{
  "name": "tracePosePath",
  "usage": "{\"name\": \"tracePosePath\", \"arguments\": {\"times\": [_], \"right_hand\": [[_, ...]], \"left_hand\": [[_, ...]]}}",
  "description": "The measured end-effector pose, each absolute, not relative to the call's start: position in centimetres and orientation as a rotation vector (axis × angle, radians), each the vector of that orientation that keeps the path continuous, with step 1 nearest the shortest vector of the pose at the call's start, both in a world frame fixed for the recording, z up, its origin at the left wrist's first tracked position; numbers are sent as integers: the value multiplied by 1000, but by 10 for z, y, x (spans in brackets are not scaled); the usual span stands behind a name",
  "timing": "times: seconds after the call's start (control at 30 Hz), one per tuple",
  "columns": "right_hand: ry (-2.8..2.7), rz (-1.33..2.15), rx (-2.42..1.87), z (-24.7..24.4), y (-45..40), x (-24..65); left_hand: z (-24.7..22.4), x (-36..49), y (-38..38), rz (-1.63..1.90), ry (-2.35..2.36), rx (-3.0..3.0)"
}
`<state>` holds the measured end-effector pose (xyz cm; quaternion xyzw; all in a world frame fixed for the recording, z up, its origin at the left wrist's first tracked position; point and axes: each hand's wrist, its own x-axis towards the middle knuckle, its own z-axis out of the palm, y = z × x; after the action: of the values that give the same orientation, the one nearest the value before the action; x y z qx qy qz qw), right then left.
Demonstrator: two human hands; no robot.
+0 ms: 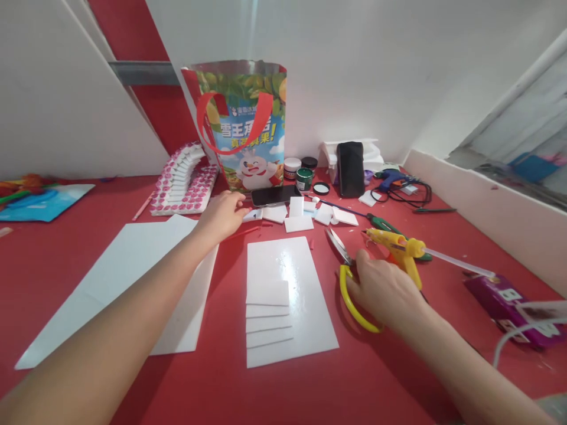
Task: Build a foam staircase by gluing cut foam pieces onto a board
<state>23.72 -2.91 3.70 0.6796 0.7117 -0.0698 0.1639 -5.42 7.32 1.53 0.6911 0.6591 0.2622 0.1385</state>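
Observation:
My right hand [383,289] is closed round a handle of the yellow-handled scissors [354,301], whose blades point away with the tips a little apart. My left hand [225,215] reaches to the back, fingers slightly apart, beside a small white piece [252,216] and a dark phone lying flat [275,195]. Nothing shows in its grasp. Between my hands lies a white foam board [305,295] with several thin white strips [268,293] overlapping like steps on its left side. Small white offcuts [299,224] are scattered behind it.
A yellow glue gun [398,242] lies just beyond my right hand, near a green-handled screwdriver [381,224]. Larger white sheets [146,254] lie left. Behind are a pink-patterned stepped model [183,189], a printed bag [248,130], paint jars [304,179] and an upright phone [350,169]. A purple box [509,304] sits right.

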Motion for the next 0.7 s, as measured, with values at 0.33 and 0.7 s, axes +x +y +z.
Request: {"name": "tracePosePath", "arguments": {"times": [0.33, 0.7], "right_hand": [[2052, -122, 1894, 35, -32, 237], [2072, -118, 1789, 48, -28, 237]], "left_hand": [[-6, -14, 74, 346, 1551, 2628], [7, -9, 65, 540, 1573, 2287]]}}
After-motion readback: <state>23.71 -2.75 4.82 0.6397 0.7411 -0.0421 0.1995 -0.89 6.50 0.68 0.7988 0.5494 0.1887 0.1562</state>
